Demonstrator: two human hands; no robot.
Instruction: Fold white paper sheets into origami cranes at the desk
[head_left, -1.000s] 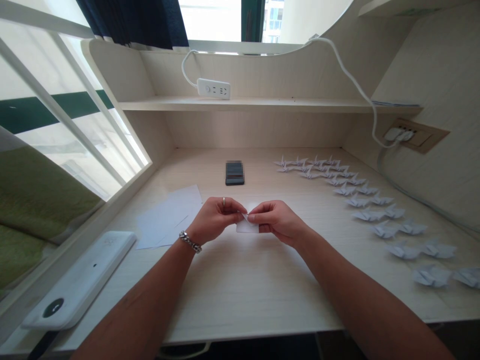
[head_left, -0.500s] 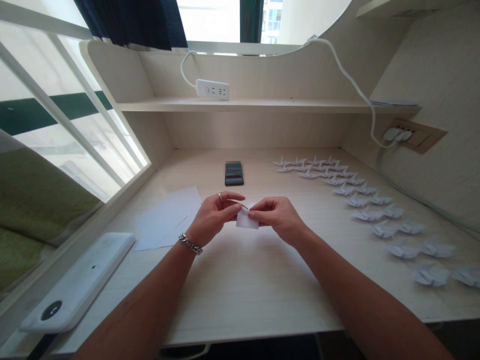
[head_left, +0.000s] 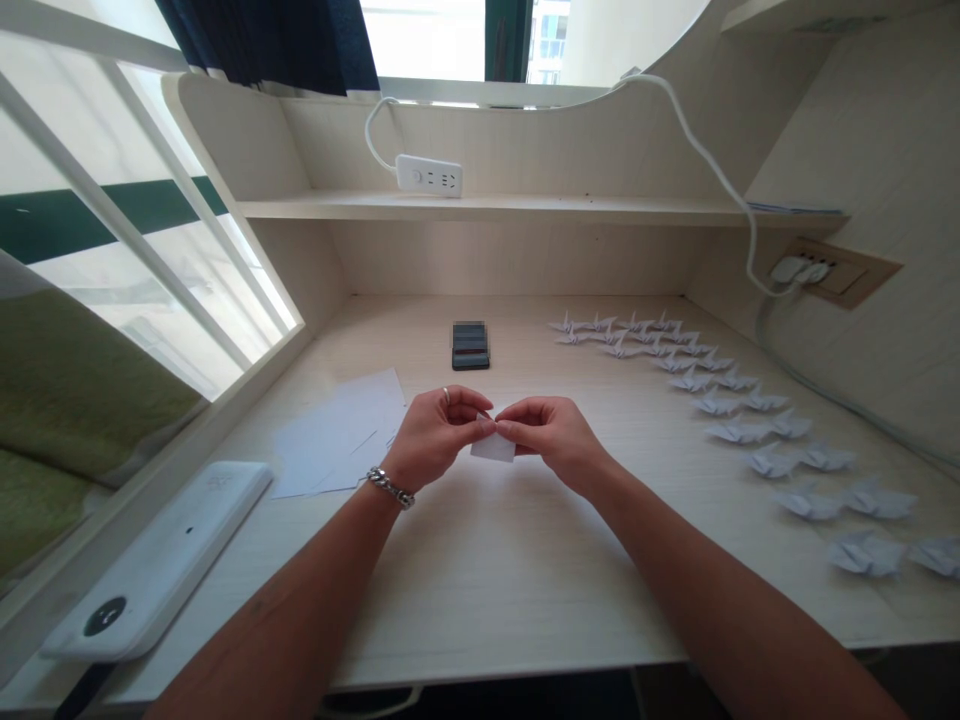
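Observation:
A small folded piece of white paper [head_left: 493, 449] is held above the middle of the desk, its upper edge covered by fingers. My left hand [head_left: 439, 432], with a ring and a chain bracelet at the wrist, pinches it from the left. From the right, my right hand [head_left: 556, 437] grips the same paper between thumb and fingers. Both thumbs meet at its top edge. Loose white paper sheets [head_left: 337, 435] lie to the left of my left hand. Several white paper cranes [head_left: 739, 430] stand in rows to the right.
A dark phone-like object [head_left: 470, 346] lies beyond my hands. A long white device [head_left: 161, 560] stands at the desk's left side. On the shelf [head_left: 525, 208] sits a white power strip [head_left: 429, 176]. A cable runs to the wall socket [head_left: 836, 272] at right.
My left hand has shifted slightly right, and its thumb now reaches over the paper's top edge to meet the right thumb. The paper remains in both hands.

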